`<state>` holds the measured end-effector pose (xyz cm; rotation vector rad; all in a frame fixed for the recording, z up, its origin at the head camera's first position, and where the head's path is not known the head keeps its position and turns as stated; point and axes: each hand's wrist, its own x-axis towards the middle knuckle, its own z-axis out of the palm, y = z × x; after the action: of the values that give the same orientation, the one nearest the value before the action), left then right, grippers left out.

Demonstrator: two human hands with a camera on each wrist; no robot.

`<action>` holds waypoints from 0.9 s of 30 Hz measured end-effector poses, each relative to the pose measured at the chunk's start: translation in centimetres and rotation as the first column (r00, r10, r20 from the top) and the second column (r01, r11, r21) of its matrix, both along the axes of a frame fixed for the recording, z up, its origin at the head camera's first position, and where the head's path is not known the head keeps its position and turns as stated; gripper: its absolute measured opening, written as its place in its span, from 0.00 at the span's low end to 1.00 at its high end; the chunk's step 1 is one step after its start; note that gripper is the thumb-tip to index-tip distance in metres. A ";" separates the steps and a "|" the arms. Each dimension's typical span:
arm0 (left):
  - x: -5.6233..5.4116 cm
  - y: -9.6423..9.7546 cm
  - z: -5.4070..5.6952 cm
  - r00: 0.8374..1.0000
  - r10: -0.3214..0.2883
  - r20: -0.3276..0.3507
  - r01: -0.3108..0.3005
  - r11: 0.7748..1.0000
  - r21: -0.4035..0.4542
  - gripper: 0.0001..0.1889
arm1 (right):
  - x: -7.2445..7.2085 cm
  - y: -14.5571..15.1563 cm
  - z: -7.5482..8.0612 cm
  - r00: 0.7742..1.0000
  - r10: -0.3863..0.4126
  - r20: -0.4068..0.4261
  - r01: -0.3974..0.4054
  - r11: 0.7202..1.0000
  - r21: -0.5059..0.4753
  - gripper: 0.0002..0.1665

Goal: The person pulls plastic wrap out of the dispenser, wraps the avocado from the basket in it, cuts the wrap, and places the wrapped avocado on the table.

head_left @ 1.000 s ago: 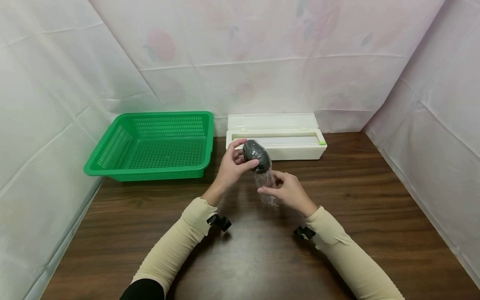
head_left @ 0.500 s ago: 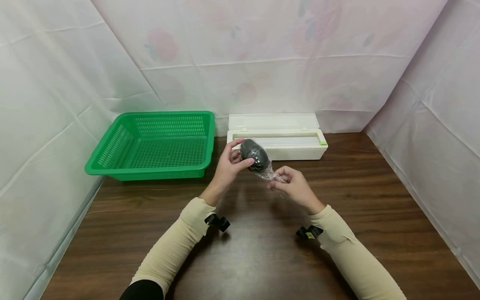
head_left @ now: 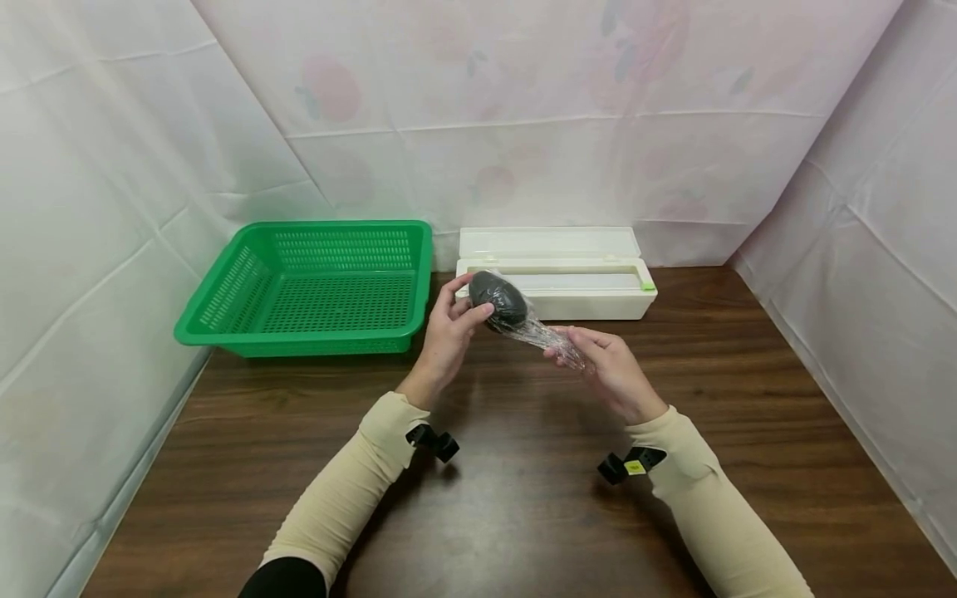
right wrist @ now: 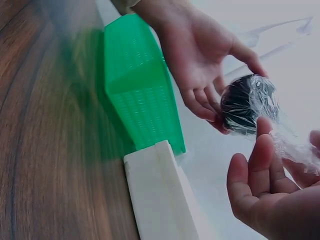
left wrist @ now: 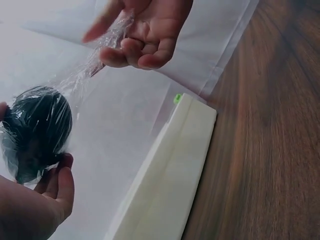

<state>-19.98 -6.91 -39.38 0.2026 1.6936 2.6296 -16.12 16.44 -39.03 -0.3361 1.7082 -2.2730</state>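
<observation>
In the head view my left hand point(head_left: 443, 339) holds a dark, egg-shaped, avocado-like thing point(head_left: 497, 299) between thumb and fingers. Clear cling film point(head_left: 544, 334) wraps it closely, and its loose end stretches to the lower right as a gathered tail. My right hand point(head_left: 619, 375) holds that tail, thumb above and fingers below. Both hands are raised over the table in front of a white cling film dispenser point(head_left: 591, 307). The left wrist view shows shiny wrinkles of film over the dark thing point(left wrist: 42, 125), with the tail running up to the right hand point(left wrist: 150, 35).
A green perforated plastic basket point(head_left: 299, 345) stands at the back left. The dispenser's lid point(head_left: 549, 242) is raised, with a small green piece point(head_left: 647, 286) at its right end. White patterned cloth point(head_left: 523, 166) encloses the brown wooden table point(head_left: 486, 515) at the back and sides.
My right hand has moved to the right and turned, drawing the loose film from a hanging flap into a narrow tail. My left hand has shifted slightly left with the wrapped thing, which now tilts more.
</observation>
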 end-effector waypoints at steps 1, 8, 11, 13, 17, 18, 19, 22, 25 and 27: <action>0.0 -0.1 0.0 1.000 0.000 0.004 0.000 1.000 0.017 0.31 | 0.0 0.0 0.1 1.000 -0.002 0.012 0.002 1.000 0.002 0.12; 0.2 -0.4 0.0 0.995 -0.094 -0.043 0.098 0.991 0.094 0.30 | -0.5 0.5 0.4 0.994 -0.097 0.049 0.090 0.988 0.128 0.13; 0.4 -0.5 0.0 0.985 -0.153 -0.085 0.162 0.981 0.111 0.30 | -0.9 0.7 0.4 0.988 -0.151 0.008 0.146 0.969 0.200 0.12; 0.5 -0.5 -0.1 0.974 -0.197 -0.109 0.210 0.969 0.129 0.30 | -1.1 0.9 0.4 0.984 -0.170 -0.050 0.177 0.951 0.255 0.08; 0.5 -0.5 -0.3 0.943 -0.291 -0.160 0.317 0.934 0.168 0.32 | -1.3 1.2 0.7 0.965 -0.171 -0.200 0.236 0.897 0.373 0.11; 0.5 -0.5 -0.4 0.933 -0.316 -0.174 0.345 0.922 0.176 0.33 | -1.3 1.2 0.9 0.958 -0.161 -0.237 0.245 0.889 0.388 0.14; 0.5 -0.6 -0.5 0.921 -0.341 -0.187 0.374 0.909 0.184 0.33 | -1.2 1.2 1.0 0.951 -0.150 -0.271 0.253 0.881 0.400 0.16; 0.5 -0.8 -0.7 0.881 -0.415 -0.226 0.458 0.867 0.196 0.35 | -0.9 1.2 1.5 0.933 -0.113 -0.341 0.260 0.867 0.425 0.16; 0.5 -1.0 -0.8 0.846 -0.469 -0.255 0.520 0.832 0.196 0.37 | -0.8 1.3 2.0 0.927 -0.052 -0.371 0.226 0.868 0.442 0.14; 0.4 -1.1 -0.8 0.831 -0.489 -0.266 0.543 0.816 0.197 0.38 | -0.7 1.5 2.3 0.925 -0.002 -0.379 0.185 0.875 0.448 0.13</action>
<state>-19.54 -7.97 -40.19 0.8376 1.0888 2.4445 -16.83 17.92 -36.72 -0.6054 2.4514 -1.8310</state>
